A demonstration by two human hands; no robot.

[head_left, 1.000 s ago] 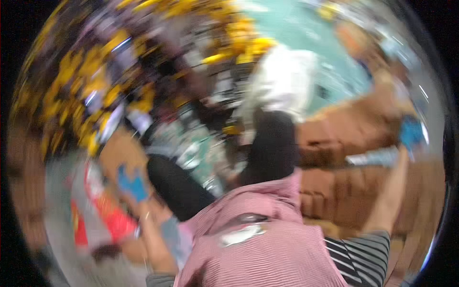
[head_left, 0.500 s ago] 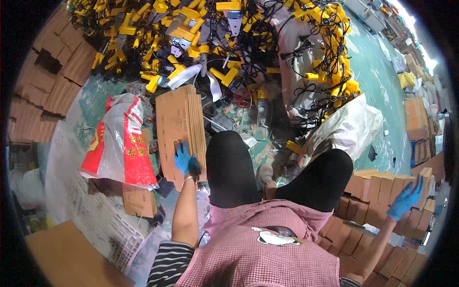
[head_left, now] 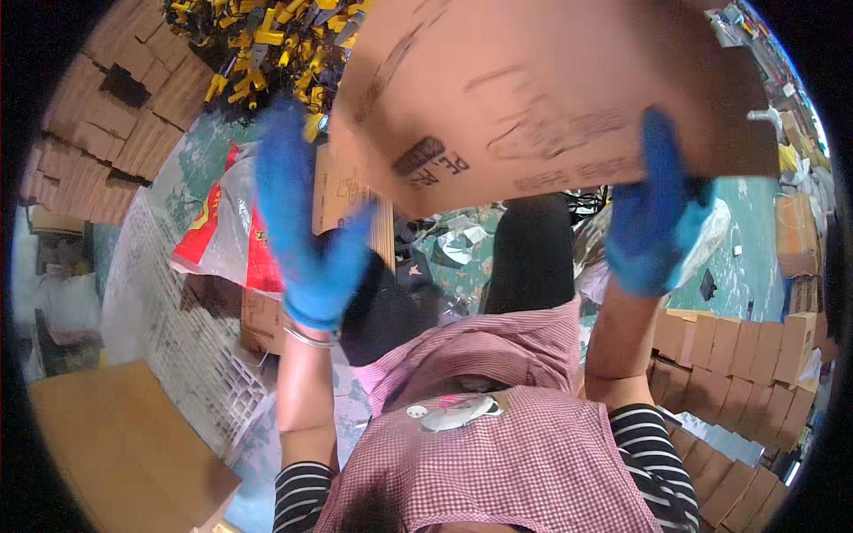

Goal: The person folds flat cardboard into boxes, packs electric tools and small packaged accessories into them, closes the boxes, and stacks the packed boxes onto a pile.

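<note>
A flat brown cardboard sheet (head_left: 542, 98) (dark print near its lower edge) is raised overhead. The right grip (head_left: 653, 213) clamps its edge; the left grip (head_left: 306, 226), fingers apart, hovers beside it, above a red-and-white bag (head_left: 227, 235).

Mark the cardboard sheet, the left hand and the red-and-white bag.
cardboard sheet (head_left: 551, 89), head view, middle of its printed face
left hand (head_left: 306, 244), head view, gloved palm
red-and-white bag (head_left: 233, 233), head view, red part
</note>
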